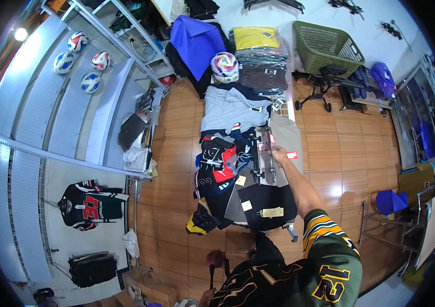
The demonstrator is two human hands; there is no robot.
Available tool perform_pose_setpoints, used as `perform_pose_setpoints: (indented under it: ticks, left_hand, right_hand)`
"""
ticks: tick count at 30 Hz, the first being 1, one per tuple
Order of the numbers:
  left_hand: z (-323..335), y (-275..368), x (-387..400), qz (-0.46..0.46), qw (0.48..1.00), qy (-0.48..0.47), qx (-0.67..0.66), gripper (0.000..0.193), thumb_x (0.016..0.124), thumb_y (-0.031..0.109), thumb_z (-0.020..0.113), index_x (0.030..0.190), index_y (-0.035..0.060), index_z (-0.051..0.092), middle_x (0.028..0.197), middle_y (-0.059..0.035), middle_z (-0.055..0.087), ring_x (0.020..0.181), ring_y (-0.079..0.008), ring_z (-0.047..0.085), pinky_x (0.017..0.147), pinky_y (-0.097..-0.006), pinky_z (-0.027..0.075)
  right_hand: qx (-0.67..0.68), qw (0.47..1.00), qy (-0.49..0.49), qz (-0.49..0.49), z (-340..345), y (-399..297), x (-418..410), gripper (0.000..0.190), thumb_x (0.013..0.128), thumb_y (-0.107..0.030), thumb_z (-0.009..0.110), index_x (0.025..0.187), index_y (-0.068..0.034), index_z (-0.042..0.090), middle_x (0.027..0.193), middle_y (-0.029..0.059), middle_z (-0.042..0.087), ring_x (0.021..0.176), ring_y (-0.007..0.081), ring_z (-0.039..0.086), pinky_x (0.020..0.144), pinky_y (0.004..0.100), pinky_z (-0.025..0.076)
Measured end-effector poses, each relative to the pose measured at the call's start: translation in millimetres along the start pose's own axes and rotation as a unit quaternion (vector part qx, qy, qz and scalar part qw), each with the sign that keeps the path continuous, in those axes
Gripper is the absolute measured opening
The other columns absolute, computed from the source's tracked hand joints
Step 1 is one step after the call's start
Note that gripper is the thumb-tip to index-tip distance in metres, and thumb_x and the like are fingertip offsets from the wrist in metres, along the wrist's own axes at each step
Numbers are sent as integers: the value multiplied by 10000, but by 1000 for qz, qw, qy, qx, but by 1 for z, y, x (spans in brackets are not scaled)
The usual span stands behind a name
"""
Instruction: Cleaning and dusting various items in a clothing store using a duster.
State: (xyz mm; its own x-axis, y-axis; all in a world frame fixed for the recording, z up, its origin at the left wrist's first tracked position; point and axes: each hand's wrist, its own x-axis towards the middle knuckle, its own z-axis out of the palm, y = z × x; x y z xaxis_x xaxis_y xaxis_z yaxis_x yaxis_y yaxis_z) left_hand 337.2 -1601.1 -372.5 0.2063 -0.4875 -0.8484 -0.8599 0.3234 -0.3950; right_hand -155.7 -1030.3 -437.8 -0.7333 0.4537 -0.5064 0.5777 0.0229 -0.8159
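My right hand (278, 154) reaches over the table and grips a dark clip hanger (273, 174). Parallel to it, on the left, lies a second black clip hanger (256, 153). Under them are folded taupe garments (292, 136) with red-and-white tags. At the bottom edge, my left hand (206, 297), partly cut off by the frame, is closed around the handle of a duster with a dark red head (216, 258). Nearest me on the table is a folded black garment (267, 195) with a beige tag. Left of the hangers sits a heap of red, black and navy jerseys (221, 163).
Beyond the heap lie a grey shirt (232, 107), a ball (225, 66) and stacked bagged clothes (263, 75). An olive basket (328, 46) stands at the back right, above a wheeled chair base (319, 96). Shelving with balls (90, 82) lines the left; a metal rack (390, 226) stands right.
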Motion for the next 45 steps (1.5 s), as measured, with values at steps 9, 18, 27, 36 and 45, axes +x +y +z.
perform_pose_setpoints:
  ticks: [9, 18, 27, 36, 45]
  left_hand:
    - [4, 16, 68, 182, 977, -58, -98, 339, 867, 309, 601, 1050, 28, 657, 732, -93, 623, 614, -236, 579, 580, -332, 468]
    - [-55, 104, 71, 312, 939, -95, 106, 402, 904, 396, 501, 1009, 33, 638, 711, -69, 595, 565, -196, 540, 515, -341, 427]
    - [-94, 203, 62, 372, 847, -68, 374, 399, 925, 437, 444, 836, 73, 582, 645, -56, 549, 491, -183, 468, 452, -353, 371]
    - [-64, 180, 27, 471, 666, 75, 573, 496, 851, 439, 569, 757, -38, 667, 696, -156, 654, 596, -252, 637, 585, -388, 493]
    - [16, 165, 69, 469, 490, 153, 719, 556, 803, 434, 623, 1086, -42, 667, 1140, -210, 650, 1146, -325, 591, 930, -357, 466]
  right_hand:
    - [16, 996, 7, 92, 22, 101, -107, 184, 879, -99, 518, 1005, -12, 619, 749, 96, 641, 596, 171, 616, 498, 329, 522]
    - [80, 944, -52, 317, -17, 256, -369, 137, 884, -151, 525, 827, -49, 597, 685, 85, 605, 547, 173, 582, 458, 324, 469]
    - [304, 828, 279, 379, -14, 366, -593, 175, 880, -138, 480, 835, -13, 596, 720, 119, 619, 616, 223, 631, 488, 351, 517]
    - [465, 728, 282, 417, 168, 539, -768, 209, 896, -130, 415, 901, -18, 590, 750, 119, 611, 590, 217, 614, 443, 331, 482]
    - [612, 531, 473, 345, 229, 503, -896, 314, 926, -212, 453, 1164, -32, 553, 1117, 140, 629, 953, 286, 647, 697, 399, 544]
